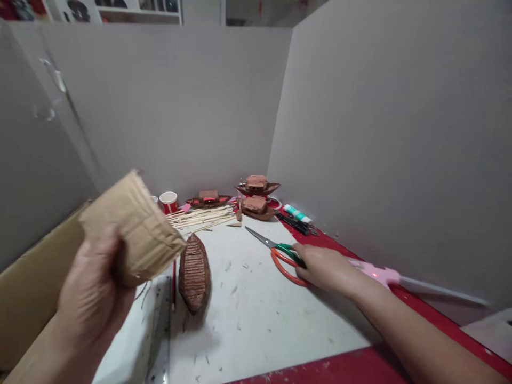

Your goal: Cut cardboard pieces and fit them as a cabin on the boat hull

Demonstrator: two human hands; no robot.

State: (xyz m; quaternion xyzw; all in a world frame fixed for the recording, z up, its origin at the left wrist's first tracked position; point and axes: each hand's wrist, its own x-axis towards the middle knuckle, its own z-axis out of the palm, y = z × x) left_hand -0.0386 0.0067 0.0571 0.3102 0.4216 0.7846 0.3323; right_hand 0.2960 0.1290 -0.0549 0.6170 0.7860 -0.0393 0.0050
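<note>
My left hand [94, 288] grips a creased piece of brown cardboard [134, 224] with torn edges, raised above the left side of the white work surface [256, 320]. Over on the right, the fingers of my right hand [320, 264] close round the handles of a pair of scissors [266, 241], one handle green and the other orange. The scissor blades point away to the upper left, nearly together. Between my hands lies a small brown model boat hull [194, 274] with a ridged deck. A dark red pencil [174, 288] rests beside it.
Several thin wooden sticks [204, 216] lie at the back near a paper cup [168, 201]. Finished-looking model boats [256, 185] stand behind them. A green and white tube [297, 213] and a pink glue gun [378, 273] are along the right. Grey partitions [160, 106] enclose the table.
</note>
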